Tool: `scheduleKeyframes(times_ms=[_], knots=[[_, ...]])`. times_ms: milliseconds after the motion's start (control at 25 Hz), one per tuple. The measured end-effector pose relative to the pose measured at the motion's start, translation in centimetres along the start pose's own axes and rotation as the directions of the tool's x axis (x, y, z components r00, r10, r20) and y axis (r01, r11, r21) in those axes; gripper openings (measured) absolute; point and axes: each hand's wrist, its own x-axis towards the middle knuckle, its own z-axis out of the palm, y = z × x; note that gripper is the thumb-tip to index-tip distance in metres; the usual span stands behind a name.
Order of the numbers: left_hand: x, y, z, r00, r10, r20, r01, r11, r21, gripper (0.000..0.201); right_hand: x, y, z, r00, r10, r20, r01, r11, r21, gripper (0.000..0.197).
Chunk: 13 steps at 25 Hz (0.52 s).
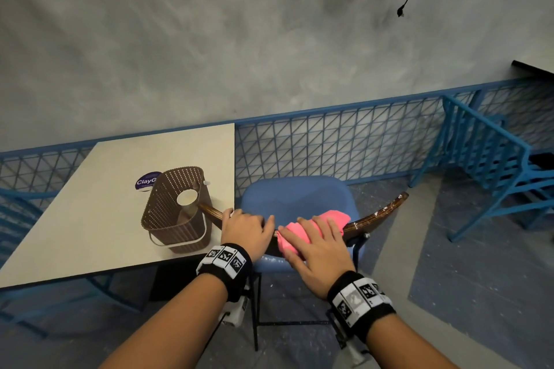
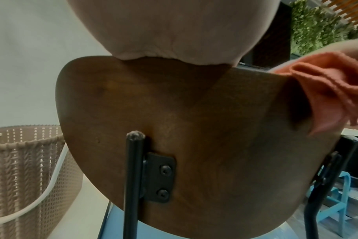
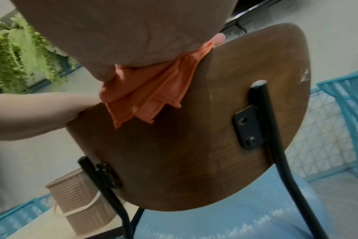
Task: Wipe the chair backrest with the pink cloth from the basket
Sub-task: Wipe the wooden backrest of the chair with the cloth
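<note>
My left hand grips the top edge of the brown wooden backrest, fingers curled over its front. Right beside it, my right hand lies spread on the folded pink cloth and presses it onto the same top edge. In the left wrist view my palm sits on the backrest, with the cloth hanging at its right. The right wrist view shows the cloth draped down the rear of the backrest under my right palm. The brown basket stands on the table.
The beige table touches the chair's left side, and the basket holds a pale round object. The blue seat faces a blue mesh railing. A blue metal frame stands at the right.
</note>
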Motion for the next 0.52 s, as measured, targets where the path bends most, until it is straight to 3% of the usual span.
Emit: scheduleKeyframes(times_ms=[200, 360, 520], knots=[[-0.1, -0.3, 0.1, 1.0, 0.019, -0.003, -0.019, 0.999, -0.04, 0.061, -0.5, 4.1, -0.9, 0.999, 0.044, -0.012, -0.045, 0.998, -0.04, 0.046], [-0.1, -0.1, 0.2, 1.0, -0.006, -0.012, 0.006, 1.0, -0.018, 0.064, 1.1, 0.7, -0.9, 0.995, 0.096, 0.008, -0.096, 0.995, -0.033, 0.045], [-0.1, -0.2, 0.2, 1.0, -0.003, -0.007, 0.003, 1.0, -0.009, 0.063, 0.9, -1.7, 0.3, 1.0, 0.0, 0.01, 0.001, 0.999, -0.039, 0.049]])
